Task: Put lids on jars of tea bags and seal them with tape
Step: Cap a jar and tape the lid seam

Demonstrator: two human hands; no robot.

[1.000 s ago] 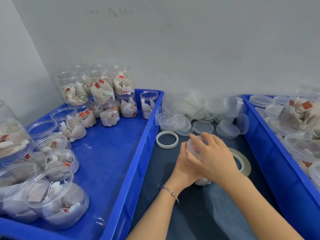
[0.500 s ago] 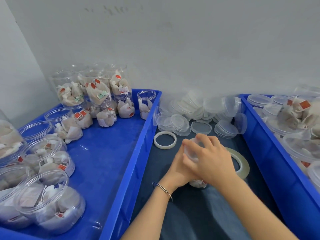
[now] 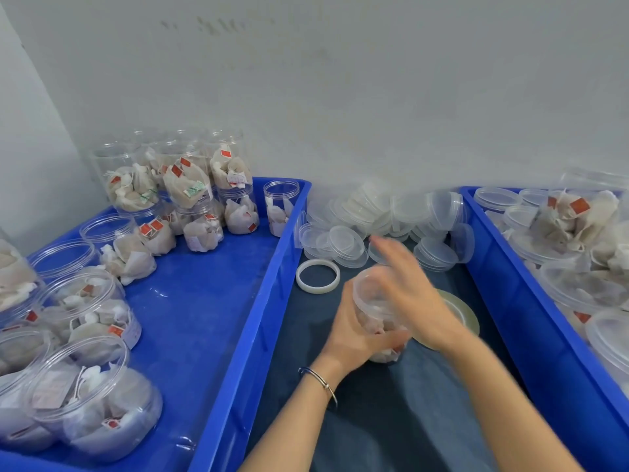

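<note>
Your left hand (image 3: 354, 332) grips a small clear plastic jar of tea bags (image 3: 377, 311), fingers curled round its side; the jar stands on the dark blue cloth-covered table (image 3: 391, 420), in the gap between two bins. A thin metal bangle (image 3: 320, 383) sits on that wrist. Your right hand (image 3: 408, 284) hovers over the jar top, motion-blurred, fingers extended toward the far edge, holding nothing you can make out. Whether a lid is on the jar, cannot tell. Just right of the jar, partly under your right wrist, a flat roll of clear tape (image 3: 459, 311) lies on the table. A white empty tape ring (image 3: 318, 276) lies left of the jar, near the left blue plastic bin (image 3: 218, 318). A heap of clear round plastic lids (image 3: 384, 219) is piled along the table's far edge. The left bin holds open clear jars of tea bags (image 3: 190, 199), stacked at its far corner and ranged along its left side. The right blue plastic bin (image 3: 531, 301) holds lids and tea bags.
</note>
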